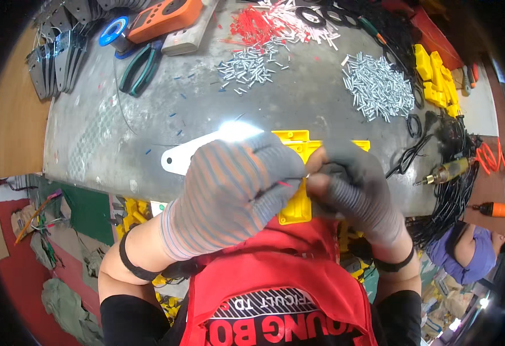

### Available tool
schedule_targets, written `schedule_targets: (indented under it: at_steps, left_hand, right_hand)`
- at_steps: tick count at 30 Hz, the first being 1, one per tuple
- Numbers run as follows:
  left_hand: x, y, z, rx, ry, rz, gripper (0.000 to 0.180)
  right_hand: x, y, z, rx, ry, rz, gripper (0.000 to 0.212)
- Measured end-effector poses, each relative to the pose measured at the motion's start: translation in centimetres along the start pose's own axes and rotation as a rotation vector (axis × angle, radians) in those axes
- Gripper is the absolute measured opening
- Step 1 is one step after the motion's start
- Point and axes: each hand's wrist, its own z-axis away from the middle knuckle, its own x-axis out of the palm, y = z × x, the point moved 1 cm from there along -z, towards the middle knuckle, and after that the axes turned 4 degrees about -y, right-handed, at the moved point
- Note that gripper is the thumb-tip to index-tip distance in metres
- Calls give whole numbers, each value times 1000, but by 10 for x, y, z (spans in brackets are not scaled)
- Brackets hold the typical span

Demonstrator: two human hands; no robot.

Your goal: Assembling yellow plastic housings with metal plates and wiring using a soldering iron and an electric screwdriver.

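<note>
Both hands wear grey striped gloves and meet over a yellow plastic housing (296, 210) at the near edge of the workbench. My left hand (229, 187) is closed, its fingertips pressed together and hiding what they hold. A small bit of pinkish red shows at its fingers. My right hand (353, 187), bare at the thumb and finger tips, is closed in a pinch touching the left fingertips. Something small and shiny lies between them, too small to name. A flat pale metal plate (178, 158) with a round hole sticks out behind my left hand, glaring brightly.
Loose screws lie in one pile (379, 86) at the right and another heap (246, 66) at the centre back, near red and white wire pieces (255, 26). Pliers (141, 69), a solder spool (114, 32) and an orange multimeter (165, 18) sit back left. A screwdriver (448, 172) lies right.
</note>
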Motion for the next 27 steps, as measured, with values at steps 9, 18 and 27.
schedule_targets:
  at_steps: [9,18,27]
  left_hand:
    - [-3,2,-1,-176,-13,255,11]
    - [-27,1,-10,-389,5,407,17]
    - [-17,-10,-24,-121,49,31,16]
  right_hand:
    - [2,2,3,-659,251,1005,18]
    - [-28,-15,22,-556,51,604,46]
    - [-20,-15,-34,-639,359,1554,22]
